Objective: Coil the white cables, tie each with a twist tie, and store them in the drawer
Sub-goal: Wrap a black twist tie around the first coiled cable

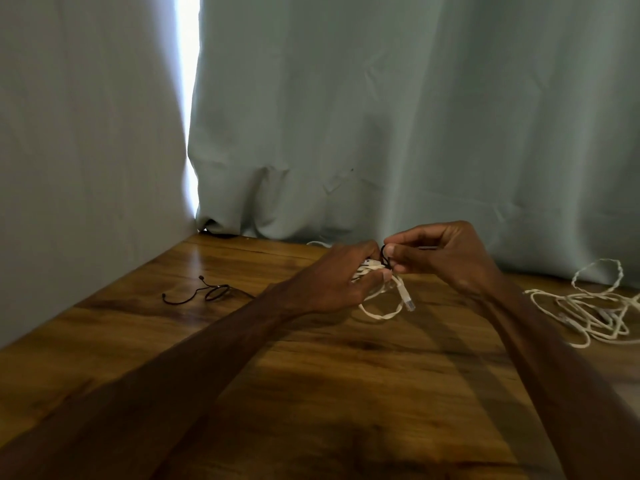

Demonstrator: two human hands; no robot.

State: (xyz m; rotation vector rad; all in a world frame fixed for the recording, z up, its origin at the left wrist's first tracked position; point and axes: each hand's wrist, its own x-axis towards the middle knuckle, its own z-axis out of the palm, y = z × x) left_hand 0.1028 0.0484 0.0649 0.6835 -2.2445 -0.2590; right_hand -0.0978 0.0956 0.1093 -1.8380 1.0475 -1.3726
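While the left hand [332,282] grips the coiled white cable [379,315] in a bunch just above the surface [311,393], the right hand [446,258] sits close on the other side, and the two hands almost touch. The left fingers [372,276] are curled tight round the loops. The right fingers [393,251] are pressed together on a thin black twist tie [383,252], which pokes up as a small dark loop right in the gap between the two hands.

So the tie is at the top of the bunch, on the side that faces the right hand, and the right hand is the nearer one to it. The tie stands about up and down, across the loops. The loops hang down and toward the person, with a plug end [409,302] dangling at the low right. I cannot tell if the tie goes all the way round the bunch yet, because the fingers hide it.

I think the next job is to twist the ends of the tie shut. That looks like work for the right hand, while the left hand holds the bunch.

Some spare twist ties [214,292] lie far to the left on the surface. A loose white cable [588,306] lies in a messy heap far to the right, near the curtain [415,116], not coiled yet. No drawer shows.
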